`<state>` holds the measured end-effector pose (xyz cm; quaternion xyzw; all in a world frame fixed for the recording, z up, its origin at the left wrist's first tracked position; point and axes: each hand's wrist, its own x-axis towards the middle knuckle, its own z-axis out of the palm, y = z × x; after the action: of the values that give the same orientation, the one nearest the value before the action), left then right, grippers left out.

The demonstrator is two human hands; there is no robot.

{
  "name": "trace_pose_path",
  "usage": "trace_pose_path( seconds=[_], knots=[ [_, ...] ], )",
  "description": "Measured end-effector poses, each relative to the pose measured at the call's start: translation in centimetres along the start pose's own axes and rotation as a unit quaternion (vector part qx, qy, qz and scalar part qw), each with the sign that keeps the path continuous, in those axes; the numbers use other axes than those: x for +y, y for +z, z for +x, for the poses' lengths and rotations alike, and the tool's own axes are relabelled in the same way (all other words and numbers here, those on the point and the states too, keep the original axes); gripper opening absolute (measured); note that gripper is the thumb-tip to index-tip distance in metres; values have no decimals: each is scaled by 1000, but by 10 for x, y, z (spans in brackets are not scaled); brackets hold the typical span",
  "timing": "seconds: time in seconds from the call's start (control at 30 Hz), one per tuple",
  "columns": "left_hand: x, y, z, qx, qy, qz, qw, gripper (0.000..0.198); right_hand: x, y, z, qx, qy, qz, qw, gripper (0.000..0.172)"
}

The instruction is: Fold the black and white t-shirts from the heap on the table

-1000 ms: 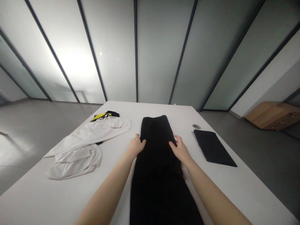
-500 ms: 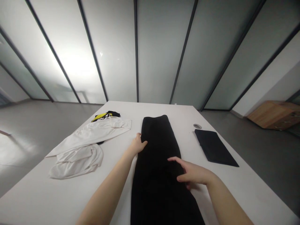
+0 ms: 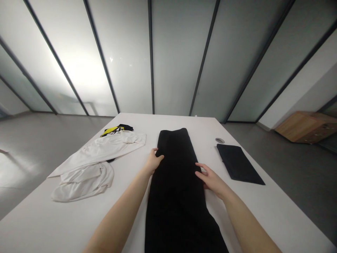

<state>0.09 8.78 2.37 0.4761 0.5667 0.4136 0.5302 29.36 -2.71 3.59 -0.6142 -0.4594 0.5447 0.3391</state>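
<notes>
The cloth (image 3: pixel 175 189) is plain matte black, long and flat, its far end slightly dipped, running from mid-frame to the bottom edge. The left hand (image 3: pixel 152 162) touches its left edge, grip unclear; the right hand (image 3: pixel 212 181), loosely spread, meets its right.

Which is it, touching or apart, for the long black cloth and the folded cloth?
Apart. The head view shows a strip of white tabletop between the long black cloth and the folded cloth.
</notes>
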Motion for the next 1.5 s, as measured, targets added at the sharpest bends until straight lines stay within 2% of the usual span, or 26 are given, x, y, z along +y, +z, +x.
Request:
trace_pose_path(
  seconds=[0.1, 0.23, 0.37, 0.5, 0.6, 0.7, 0.8, 0.9, 0.97, 1.0, 1.03, 1.1, 1.17, 1.2, 1.27, 1.4, 1.43, 1.5],
  knots=[
    [-2, 1, 5, 42, -39, -65, 996, 59, 10, 6, 11, 67, -49, 0, 997, 65],
    [-7, -2, 14, 90, -38, -69, 993, 63, 17, 2, 25, 137, -95, -36, 985, 57],
    [-11, -1, 19, 82, -28, -60, 994, 60, 9, -2, 49, 207, -107, -103, 967, 52],
    [-12, 1, 18, 45, -9, -25, 999, 44, -7, 3, 73, 205, -65, -165, 962, 55],
    [-9, -4, 17, 25, 6, 27, 999, 34, -16, 11, 80, 170, -87, -212, 958, 51],
    [-3, -22, 14, -6, -1, 95, 995, 33, -25, 15, 71, 103, -117, -278, 948, 40],
    [6, -49, 10, -85, -40, 168, 981, 32, -35, 10, 49, -57, -50, -329, 941, 27],
    [15, -71, 6, -212, -132, 250, 936, 33, -44, -3, 28, -230, 45, -323, 917, 24],
    [20, -76, 7, -235, -170, 285, 913, 36, -46, -13, 23, -259, 82, -300, 914, 26],
    [21, -75, 8, -217, -172, 297, 914, 37, -46, -18, 25, -239, 83, -295, 922, 27],
    [21, -71, 10, -176, -153, 300, 925, 38, -46, -22, 31, -192, 68, -296, 933, 27],
    [19, -59, 15, -75, -84, 297, 948, 35, -45, -26, 49, -55, 4, -306, 951, 30],
    [16, -45, 20, 0, -11, 285, 959, 30, -45, -25, 74, 83, -58, -306, 946, 28],
    [13, -38, 22, 22, 16, 278, 960, 27, -46, -23, 87, 127, -70, -309, 940, 27],
    [9, -27, 25, 35, 41, 269, 962, 22, -48, -17, 111, 190, -72, -324, 924, 34],
    [5, -17, 26, 21, 76, 243, 967, 23, -54, -7, 145, 242, -70, -350, 902, 62],
    [6, -16, 26, 16, 86, 235, 968, 24, -55, -5, 151, 248, -70, -355, 899, 61],
    [8, -15, 26, 13, 104, 219, 970, 25, -58, -4, 159, 256, -73, -364, 893, 42]
  ],
)
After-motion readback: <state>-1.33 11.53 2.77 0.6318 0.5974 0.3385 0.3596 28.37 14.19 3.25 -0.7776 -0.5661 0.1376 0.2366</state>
